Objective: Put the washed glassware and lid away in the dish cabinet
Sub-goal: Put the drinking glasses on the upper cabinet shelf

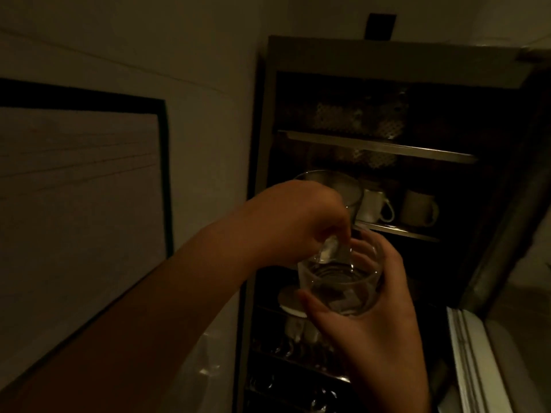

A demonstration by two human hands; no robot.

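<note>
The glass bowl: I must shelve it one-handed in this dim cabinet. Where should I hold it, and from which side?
Probably keep a grip on the side wall from below. The right hand already cradles the glass bowl there, thumb on the near wall and fingers round the far side. Its rim faces up, where the left hand pinches something small and clear.

The open dish cabinet (387, 55) carries everything on its shelves. Just beyond the left hand's fingers (337, 222), the middle shelf (399, 231) holds two pale mugs (375, 205) side by side and a clear glass vessel (325, 180). Below the fingers, dark wire racks (298, 362) hold dim glassware, too dark to tell apart.
</note>
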